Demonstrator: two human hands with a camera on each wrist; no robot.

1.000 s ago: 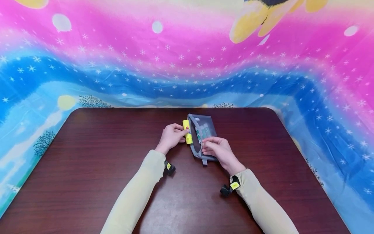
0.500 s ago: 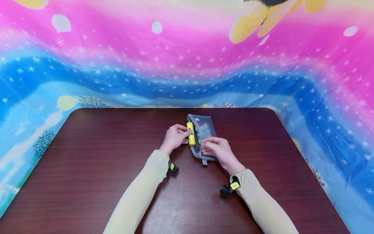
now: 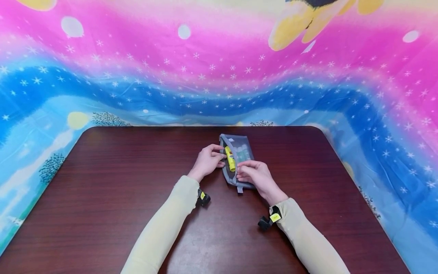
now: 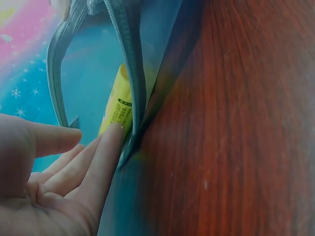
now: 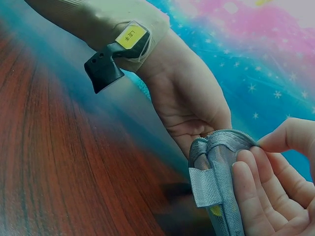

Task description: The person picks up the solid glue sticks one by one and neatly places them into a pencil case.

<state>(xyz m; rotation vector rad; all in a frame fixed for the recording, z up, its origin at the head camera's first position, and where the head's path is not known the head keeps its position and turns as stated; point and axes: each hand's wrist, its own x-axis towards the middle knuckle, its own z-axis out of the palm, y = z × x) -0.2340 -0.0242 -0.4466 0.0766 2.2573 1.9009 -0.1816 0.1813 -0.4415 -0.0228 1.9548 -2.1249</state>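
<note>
A yellow glue stick [image 3: 230, 159] lies lengthwise inside the open mouth of a grey mesh zip pouch [image 3: 242, 140]. My left hand [image 3: 207, 161] is at the pouch's left edge, its fingers extended and the thumb apart from them. In the left wrist view, a fingertip of that hand [image 4: 64, 182] overlaps the lower end of the glue stick [image 4: 118, 105]. My right hand [image 3: 258, 177] pinches the zipper edge between thumb and fingers, holding the mouth apart. Through the mesh, several green-and-clear tubes [image 3: 243, 153] show dimly.
The pouch lies near the far side of a dark brown wooden table [image 3: 119, 190]. A colourful printed cloth [image 3: 205, 76] hangs behind it and along the sides. Each wrist wears a small black camera, such as the left one [image 5: 103, 66].
The glue stick has moved right, from outside the pouch into its mouth. My left hand has followed slightly right and let go of it. My right hand stays in place.
</note>
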